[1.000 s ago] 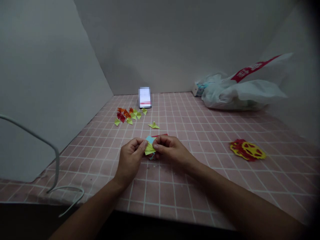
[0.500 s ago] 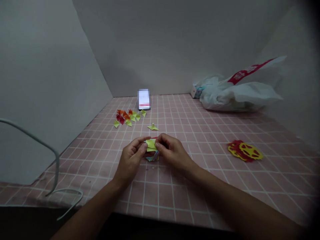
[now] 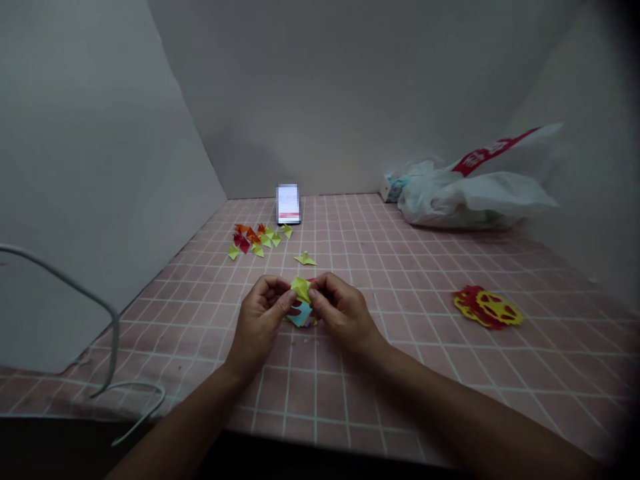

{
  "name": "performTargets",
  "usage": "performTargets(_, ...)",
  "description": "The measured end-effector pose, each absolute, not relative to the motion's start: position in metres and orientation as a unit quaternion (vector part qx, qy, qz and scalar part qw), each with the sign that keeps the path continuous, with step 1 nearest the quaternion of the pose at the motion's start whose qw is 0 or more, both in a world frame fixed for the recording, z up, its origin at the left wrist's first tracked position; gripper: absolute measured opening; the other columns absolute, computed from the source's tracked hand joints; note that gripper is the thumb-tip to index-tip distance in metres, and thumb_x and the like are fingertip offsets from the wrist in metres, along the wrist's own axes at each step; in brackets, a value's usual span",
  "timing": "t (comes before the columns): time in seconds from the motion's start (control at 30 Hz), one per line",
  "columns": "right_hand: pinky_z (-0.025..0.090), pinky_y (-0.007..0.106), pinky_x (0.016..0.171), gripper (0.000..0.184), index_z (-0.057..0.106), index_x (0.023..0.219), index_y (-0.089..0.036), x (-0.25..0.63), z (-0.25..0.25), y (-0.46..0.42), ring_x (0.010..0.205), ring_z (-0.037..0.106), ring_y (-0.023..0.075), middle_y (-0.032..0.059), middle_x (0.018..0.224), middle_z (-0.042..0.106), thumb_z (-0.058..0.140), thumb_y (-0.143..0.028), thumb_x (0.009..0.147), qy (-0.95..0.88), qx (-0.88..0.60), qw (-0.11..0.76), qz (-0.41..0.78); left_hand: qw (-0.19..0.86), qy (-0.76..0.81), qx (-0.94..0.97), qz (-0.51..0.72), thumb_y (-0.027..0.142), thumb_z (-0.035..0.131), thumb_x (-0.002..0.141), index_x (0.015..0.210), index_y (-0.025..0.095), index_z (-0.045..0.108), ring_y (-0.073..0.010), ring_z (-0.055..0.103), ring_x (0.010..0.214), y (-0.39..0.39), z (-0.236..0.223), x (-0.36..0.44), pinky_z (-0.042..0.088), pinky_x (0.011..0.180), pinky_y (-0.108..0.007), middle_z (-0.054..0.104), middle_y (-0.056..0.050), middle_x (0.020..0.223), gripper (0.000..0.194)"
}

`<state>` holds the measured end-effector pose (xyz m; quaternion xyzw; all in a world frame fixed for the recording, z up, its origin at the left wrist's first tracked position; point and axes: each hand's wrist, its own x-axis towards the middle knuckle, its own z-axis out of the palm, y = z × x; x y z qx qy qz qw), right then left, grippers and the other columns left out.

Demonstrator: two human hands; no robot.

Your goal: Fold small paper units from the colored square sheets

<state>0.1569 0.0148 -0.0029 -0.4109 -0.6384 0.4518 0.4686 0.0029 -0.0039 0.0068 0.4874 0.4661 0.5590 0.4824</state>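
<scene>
A small yellow origami paper (image 3: 301,289), partly folded and creased, is pinched between my two hands. My left hand (image 3: 264,319) grips its left edge with thumb and fingers. On the other edge, my right hand (image 3: 345,312) holds it the same way. Beneath the paper lies a stack of coloured paper sheets (image 3: 300,316), light blue on top where it shows; my hands cover most of it. Just beyond my hands rests a yellow folded paper crane (image 3: 305,259) with its wings spread.
Several small folded paper pieces (image 3: 254,238) in red, orange and yellow lie back left, near a lit phone (image 3: 288,203). Red and yellow cut-out shapes (image 3: 488,307) lie at right. A white plastic bag (image 3: 470,197) and a box (image 3: 393,187) stand back right. A pale cable (image 3: 114,333) loops at left.
The yellow paper has changed from a flatter shape to a pointed one with visible creases. My right fingers have shifted along its edge. The view has tilted up slightly.
</scene>
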Motion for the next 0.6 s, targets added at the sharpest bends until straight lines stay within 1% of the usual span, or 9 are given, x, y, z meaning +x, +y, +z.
performTargets(0.23, 0.046, 0.029, 0.067, 0.011, 0.061, 0.087, -0.019, 0.1555, -0.0047, 0.0126, 0.076, 0.058, 0.0166, 0.0042, 0.084, 0.063, 0.054, -0.028, 0.09, -0.636, -0.411, 0.467, 0.457, 0.473, 0.472, 0.489, 0.561, 0.029, 0.07, 0.082, 0.089, 0.018, 0.059, -0.0113, 0.061, 0.074, -0.0026, 0.0031, 0.0002, 0.054, 0.067, -0.024, 0.061, 0.002, 0.084, 0.018)
performTargets(0.47, 0.046, 0.029, 0.066, 0.01, 0.06, 0.086, -0.02, 0.1551, -0.0048, 0.0118, 0.073, 0.057, 0.0159, 0.0033, 0.081, 0.063, 0.054, -0.027, 0.089, -0.642, -0.415, 0.463, 0.448, 0.476, 0.488, 0.512, 0.522, 0.033, 0.068, 0.085, 0.089, 0.016, 0.066, -0.0125, 0.061, 0.076, -0.0028, 0.0011, -0.0024, 0.053, 0.069, -0.024, 0.065, -0.001, 0.085, 0.017)
performTargets(0.6, 0.044, 0.029, 0.065, 0.009, 0.059, 0.083, -0.02, 0.1557, -0.0048, 0.0117, 0.071, 0.056, 0.0153, 0.0027, 0.079, 0.062, 0.054, -0.024, 0.089, -0.653, -0.413, 0.455, 0.442, 0.481, 0.492, 0.502, 0.524, 0.033, 0.07, 0.082, 0.084, 0.016, 0.068, -0.0123, 0.061, 0.072, -0.0013, 0.0026, -0.0015, 0.053, 0.069, -0.024, 0.066, -0.001, 0.081, 0.018)
